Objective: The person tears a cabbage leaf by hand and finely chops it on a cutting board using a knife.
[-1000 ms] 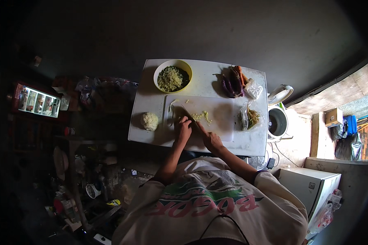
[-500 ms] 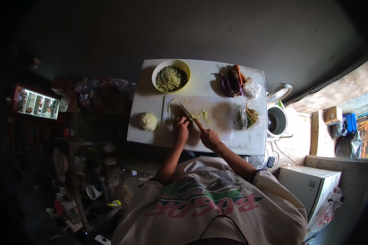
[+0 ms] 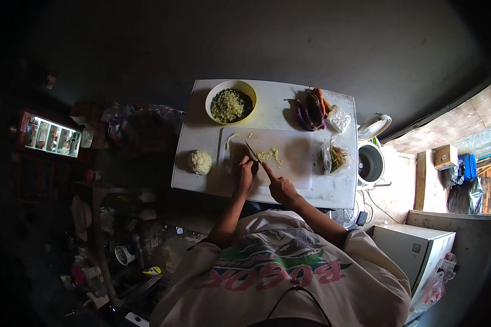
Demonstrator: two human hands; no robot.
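In my right hand (image 3: pixel 282 189) is a knife (image 3: pixel 255 151), its blade slanting up and left over the white cutting board (image 3: pixel 303 173). My left hand (image 3: pixel 246 172) is closed beside the blade, on the left part of the board. Whatever its fingers hold is hidden. Small chopped pale green pieces (image 3: pixel 274 157) lie on the board to the right of the blade. Some thin pale strips (image 3: pixel 230 139) rest near the board's far left corner. Left of the board sits a round pale cabbage-like head (image 3: pixel 200 162).
At the far left of the white table (image 3: pixel 188 131) stands a yellow bowl (image 3: pixel 208 106) with chopped greens. Purple eggplants (image 3: pixel 309 115), orange carrots (image 3: pixel 320 98) and a white wrapped bundle (image 3: pixel 339 119) lie far right. A clear bag of vegetables (image 3: pixel 335 156) is beside the board; an open pot-like cooker (image 3: pixel 370 163) stands beyond.
The knife's tip has shifted slightly to the right and nearer to me. My left hand stays beside the blade. The whole view has moved a little.
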